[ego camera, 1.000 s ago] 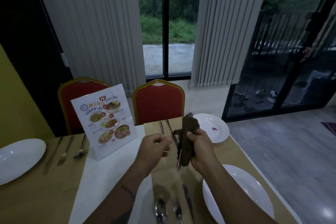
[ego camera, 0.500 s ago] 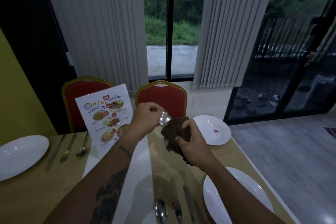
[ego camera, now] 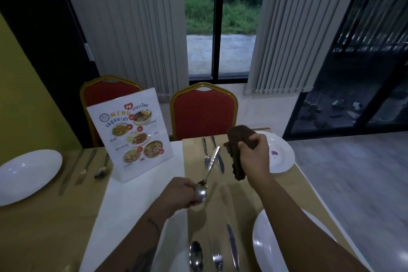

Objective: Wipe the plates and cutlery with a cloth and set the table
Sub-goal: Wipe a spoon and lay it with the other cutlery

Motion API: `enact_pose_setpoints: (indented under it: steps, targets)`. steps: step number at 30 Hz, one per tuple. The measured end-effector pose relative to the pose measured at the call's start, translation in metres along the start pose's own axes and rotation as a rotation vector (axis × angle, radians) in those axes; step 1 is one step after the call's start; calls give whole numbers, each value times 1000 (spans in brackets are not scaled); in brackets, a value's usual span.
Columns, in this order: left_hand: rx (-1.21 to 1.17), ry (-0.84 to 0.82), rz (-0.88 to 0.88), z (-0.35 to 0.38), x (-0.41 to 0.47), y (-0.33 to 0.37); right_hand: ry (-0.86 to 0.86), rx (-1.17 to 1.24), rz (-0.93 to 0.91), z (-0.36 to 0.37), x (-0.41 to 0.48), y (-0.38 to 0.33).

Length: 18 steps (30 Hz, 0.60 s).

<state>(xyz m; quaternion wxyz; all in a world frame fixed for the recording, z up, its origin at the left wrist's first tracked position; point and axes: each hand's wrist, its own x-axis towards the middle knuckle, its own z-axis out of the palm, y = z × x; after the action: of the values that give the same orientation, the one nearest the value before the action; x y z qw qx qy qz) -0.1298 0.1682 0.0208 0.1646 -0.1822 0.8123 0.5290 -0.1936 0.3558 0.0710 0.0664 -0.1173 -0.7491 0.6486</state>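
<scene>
My left hand (ego camera: pixel 178 194) holds a spoon (ego camera: pixel 204 183) by its bowl, the handle pointing away over the tan placemat (ego camera: pixel 194 154). My right hand (ego camera: pixel 254 157) grips a dark brown cloth (ego camera: pixel 237 139), held apart from the spoon, just in front of the far white plate (ego camera: pixel 282 154), which has a purple mark. A fork (ego camera: pixel 205 152) and a knife (ego camera: pixel 218 154) lie on the far placemat beneath the spoon's handle. Near me lie a spoon (ego camera: pixel 196 256), a fork (ego camera: pixel 217 260), a knife (ego camera: pixel 233 247) and a white plate (ego camera: pixel 271 249).
A standing menu card (ego camera: pixel 130 137) is on the white runner (ego camera: pixel 136 194). At the left are another white plate (ego camera: pixel 26 174) and cutlery (ego camera: pixel 88 168). Two red chairs (ego camera: pixel 204 112) stand behind the table. The table's right edge borders open floor.
The spoon has come out of the cloth. My left hand dropped toward me with it, and my right hand moved right and away with the cloth.
</scene>
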Motion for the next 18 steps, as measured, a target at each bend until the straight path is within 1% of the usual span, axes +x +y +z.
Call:
enact_pose_setpoints:
  steps: [2,3,6,9,13,16,18]
  targets:
    - [-206,71,-77,10,15,-11,-58,-29,26,0,6,7]
    - [-264,105,-101,14,24,-14,-99,-44,38,-2,9,11]
    - [-341,212,-133,24,48,-19,-214,-106,53,-10,16,33]
    - [-337,299,-165,32,73,-22,-285,-178,86,-20,26,61]
    - [-295,394,-213,35,107,-24,-330,-245,103,-34,34,84]
    - [-247,465,-188,34,127,-21,-367,-261,137,-43,43,98]
    - [-217,482,-171,33,139,-18,-377,-251,163,-47,49,104]
